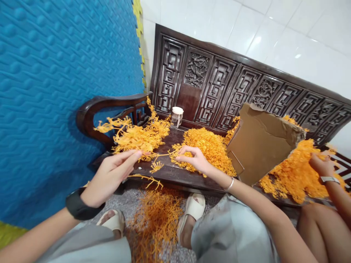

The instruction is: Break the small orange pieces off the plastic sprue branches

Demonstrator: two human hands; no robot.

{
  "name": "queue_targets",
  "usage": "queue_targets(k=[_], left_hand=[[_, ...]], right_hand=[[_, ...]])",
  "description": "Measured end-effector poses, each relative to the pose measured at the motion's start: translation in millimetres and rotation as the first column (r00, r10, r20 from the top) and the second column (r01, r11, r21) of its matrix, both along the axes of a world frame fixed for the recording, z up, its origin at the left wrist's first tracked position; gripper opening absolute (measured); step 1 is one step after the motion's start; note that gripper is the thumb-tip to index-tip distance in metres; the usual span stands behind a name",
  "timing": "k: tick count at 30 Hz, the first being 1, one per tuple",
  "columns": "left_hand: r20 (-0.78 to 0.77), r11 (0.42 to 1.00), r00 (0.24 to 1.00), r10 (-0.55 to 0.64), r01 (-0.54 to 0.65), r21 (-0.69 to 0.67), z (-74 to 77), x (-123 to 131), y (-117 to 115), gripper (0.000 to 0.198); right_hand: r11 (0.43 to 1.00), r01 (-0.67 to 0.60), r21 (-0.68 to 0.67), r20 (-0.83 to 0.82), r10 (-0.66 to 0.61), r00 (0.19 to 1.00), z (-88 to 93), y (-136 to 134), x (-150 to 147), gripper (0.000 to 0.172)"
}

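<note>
An orange plastic sprig (162,155) with thin branching stems stretches between my two hands above the dark wooden bench (175,137). My left hand (109,175), with a black band at the wrist, pinches its left part between thumb and fingers. My right hand (196,160), wearing a thin bracelet, has thumb and fingertips closed on the other end. Behind my left hand lies a loose pile of orange sprigs (139,138). A denser heap of small orange pieces (207,148) sits just behind my right hand.
Bare orange stems (157,219) lie on the floor between my feet. A lidded clear jug (177,117) stands near the carved backrest (211,95). Cardboard (263,142) leans to the right, beside another heap (294,175), where another person's hand (323,166) is. A blue mat (63,73) lies left.
</note>
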State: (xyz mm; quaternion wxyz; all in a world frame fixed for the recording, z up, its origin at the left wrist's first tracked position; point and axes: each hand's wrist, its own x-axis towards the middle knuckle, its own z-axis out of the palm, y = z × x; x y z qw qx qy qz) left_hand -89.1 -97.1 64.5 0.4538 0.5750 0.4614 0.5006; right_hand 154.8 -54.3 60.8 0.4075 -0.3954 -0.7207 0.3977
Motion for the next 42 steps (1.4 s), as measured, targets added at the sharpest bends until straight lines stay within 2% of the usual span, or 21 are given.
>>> queue_targets(k=[3,6,8,10,12,14,16,18,22,26,31,34,38,42], left_hand=[[-0.248,0.994,0.965,-0.083,0.098,0.049,-4.0,-1.1,-7.4,0.033],[-0.375,0.982,0.917,-0.135,0.175,0.075,-9.6,5.0,-18.2,0.034],[-0.396,0.982,0.913,-0.102,0.156,0.107,-13.9,5.5,-24.7,0.035],[-0.402,0.984,0.916,0.005,0.068,0.167,-18.5,-2.7,-29.2,0.037],[-0.415,0.972,0.895,0.163,-0.074,0.221,-23.4,-18.6,-31.0,0.038],[-0.450,0.959,0.853,0.266,-0.186,0.215,-27.4,-35.6,-31.2,0.036],[-0.465,0.964,0.848,0.254,-0.185,0.190,-29.3,-46.3,-30.9,0.040],[-0.470,0.970,0.852,0.230,-0.165,0.177,-28.6,-48.4,-30.5,0.043],[-0.456,0.968,0.856,0.243,-0.184,0.171,-22.5,-40.8,-29.2,0.044],[-0.424,0.958,0.863,0.276,-0.212,0.192,-14.2,-35.1,-28.6,0.043],[-0.395,0.955,0.880,0.264,-0.180,0.237,-2.0,-26.1,-27.6,0.039],[-0.353,0.958,0.900,0.254,-0.183,0.221,3.3,-20.8,-25.6,0.036],[-0.264,0.961,0.932,0.248,-0.201,0.191,8.2,-17.8,-25.7,0.033],[-0.199,0.960,0.953,0.229,-0.188,0.205,12.2,-15.7,-27.7,0.030]], right_hand=[[0.939,-0.004,0.345,0.332,-0.118,0.936,10.2,-8.0,18.4,0.022],[0.855,-0.071,0.513,0.506,-0.235,0.830,15.8,-14.3,31.1,0.021],[0.792,-0.097,0.603,0.571,-0.344,0.746,15.2,-11.7,44.6,0.020],[0.724,-0.013,0.690,0.544,-0.507,0.669,10.9,-3.0,68.1,0.022],[0.629,0.206,0.750,0.413,-0.688,0.596,3.4,8.9,100.1,0.025],[0.581,0.367,0.726,0.343,-0.769,0.539,-5.9,20.3,132.2,0.024],[0.574,0.450,0.684,0.315,-0.789,0.527,-15.0,29.8,154.8,0.027],[0.582,0.487,0.651,0.295,-0.785,0.544,-22.0,37.8,164.3,0.028],[0.595,0.496,0.632,0.284,-0.774,0.566,-27.2,53.7,159.5,0.024],[0.630,0.410,0.659,0.367,-0.746,0.556,-27.4,68.8,152.3,0.020],[0.576,0.398,0.714,0.374,-0.794,0.479,-31.5,82.9,147.2,0.021],[0.575,0.411,0.707,0.386,-0.801,0.457,-34.9,88.3,146.1,0.020],[0.596,0.448,0.667,0.353,-0.782,0.514,-37.1,89.6,143.0,0.023],[0.630,0.492,0.601,0.228,-0.725,0.650,-31.1,82.2,122.9,0.032]])
